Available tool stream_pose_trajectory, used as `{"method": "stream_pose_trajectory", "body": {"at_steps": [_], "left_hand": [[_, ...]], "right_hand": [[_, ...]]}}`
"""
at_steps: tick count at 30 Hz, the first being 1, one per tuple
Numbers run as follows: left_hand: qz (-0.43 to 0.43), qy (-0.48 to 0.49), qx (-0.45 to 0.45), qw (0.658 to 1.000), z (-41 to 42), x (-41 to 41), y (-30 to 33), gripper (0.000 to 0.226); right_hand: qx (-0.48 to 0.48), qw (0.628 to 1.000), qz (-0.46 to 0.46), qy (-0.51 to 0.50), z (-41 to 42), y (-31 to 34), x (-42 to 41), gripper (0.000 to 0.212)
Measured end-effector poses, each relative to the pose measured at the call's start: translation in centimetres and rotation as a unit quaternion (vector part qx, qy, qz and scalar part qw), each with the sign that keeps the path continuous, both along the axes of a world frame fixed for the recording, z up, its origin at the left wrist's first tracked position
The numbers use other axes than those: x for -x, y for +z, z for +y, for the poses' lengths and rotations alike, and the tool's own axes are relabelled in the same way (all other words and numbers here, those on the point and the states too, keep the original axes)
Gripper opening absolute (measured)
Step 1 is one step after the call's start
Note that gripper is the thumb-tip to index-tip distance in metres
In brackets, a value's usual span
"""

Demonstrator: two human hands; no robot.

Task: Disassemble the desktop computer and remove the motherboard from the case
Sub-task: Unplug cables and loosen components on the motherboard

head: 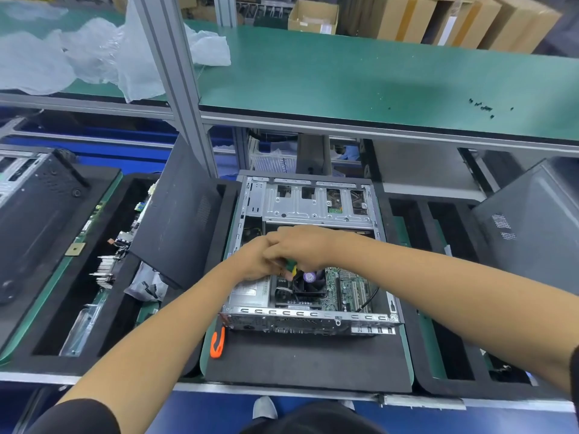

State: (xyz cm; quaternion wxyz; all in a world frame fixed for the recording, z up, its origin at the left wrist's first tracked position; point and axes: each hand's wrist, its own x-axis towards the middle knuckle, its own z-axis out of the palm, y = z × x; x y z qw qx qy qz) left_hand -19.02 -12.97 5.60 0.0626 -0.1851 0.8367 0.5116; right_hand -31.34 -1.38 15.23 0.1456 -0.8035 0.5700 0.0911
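An open desktop case (308, 314) lies flat on a black foam pad, its green motherboard (351, 289) showing at the lower right inside. A black cooler fan (308, 285) with a purple label sits on the board. Both hands meet over the middle of the case. My right hand (300, 247) grips a green and yellow screwdriver handle (291, 268) just above the fan. My left hand (255, 260) curls around the same spot from the left, touching the right hand; what its fingers hold is hidden. The tool's tip is out of sight.
The case's black side panel (181, 220) leans at the left. An orange tool (217, 344) lies on the foam pad (307, 361) in front of the case. Other cases (34, 220) and parts sit left, another panel (532, 220) right. Small screws (484, 107) lie on the green shelf above.
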Motion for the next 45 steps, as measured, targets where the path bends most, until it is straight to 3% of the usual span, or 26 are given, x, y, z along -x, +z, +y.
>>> {"method": "stream_pose_trajectory", "body": {"at_steps": [2, 6, 10, 15, 18, 21, 23, 26, 29, 31, 34, 37, 39, 42, 45], "left_hand": [[0.012, 0.012, 0.027, 0.999, 0.2, -0.2, -0.1, 0.051], [0.002, 0.025, 0.11, 0.994, 0.7, -0.1, 0.0, 0.078], [-0.021, 0.014, 0.162, 0.986, 0.9, 0.1, 0.2, 0.066], [-0.026, 0.031, 0.144, 0.989, 0.8, 0.0, 0.0, 0.085], [0.015, 0.01, 0.085, 0.996, 0.5, -0.1, 0.3, 0.062], [0.021, -0.038, 0.052, 0.998, 0.1, -0.1, 0.7, 0.039], [0.014, -0.041, 0.062, 0.997, 0.0, -0.3, 0.8, 0.032], [0.022, -0.047, 0.068, 0.996, 0.1, -0.7, 0.7, 0.029], [0.001, -0.031, 0.099, 0.995, 0.4, -0.4, 1.0, 0.032], [-0.023, -0.04, 0.141, 0.989, 0.8, 0.1, 1.1, 0.041], [-0.028, -0.042, 0.137, 0.989, 1.0, 0.2, 0.7, 0.073], [-0.03, -0.054, 0.186, 0.981, 1.1, 0.0, 0.4, 0.087], [-0.032, -0.03, 0.158, 0.986, 1.1, -0.3, 0.2, 0.08], [0.013, 0.023, 0.099, 0.995, 0.9, -0.5, -0.2, 0.055], [0.033, -0.008, 0.06, 0.998, 0.7, -0.5, 0.5, 0.054]], "right_hand": [[0.008, 1.0, 0.013, -0.026, -0.1, -0.4, 0.2, 0.03], [0.019, 0.992, 0.009, -0.123, 0.0, -0.8, -0.1, 0.023], [-0.006, 0.984, 0.063, -0.164, -0.4, -0.6, -1.1, 0.019], [-0.038, 0.982, 0.02, -0.185, -1.0, -0.3, -1.7, 0.012], [-0.048, 0.986, 0.007, -0.162, -0.7, -0.1, -1.3, 0.011], [-0.042, 0.996, 0.012, -0.073, 0.0, 0.3, -0.9, 0.014], [-0.026, 0.999, 0.029, 0.004, 0.1, 0.2, -0.9, 0.024], [-0.012, 0.996, 0.07, 0.055, -0.1, -0.3, -1.0, 0.005], [-0.001, 0.995, 0.061, 0.084, -0.4, -0.5, -1.1, 0.014], [-0.007, 0.999, 0.036, 0.022, -0.2, -0.5, -0.9, 0.029], [0.011, 0.995, 0.003, -0.095, 0.1, -0.4, -1.6, 0.029], [0.021, 0.99, 0.053, -0.127, 0.1, -0.7, -2.3, 0.033], [0.007, 0.987, 0.085, -0.139, 0.0, -0.7, -2.5, 0.03], [-0.04, 0.988, 0.059, -0.138, -0.4, -0.5, -2.5, 0.016], [-0.036, 0.996, 0.045, -0.07, -0.5, 0.2, -1.9, 0.02]]}}
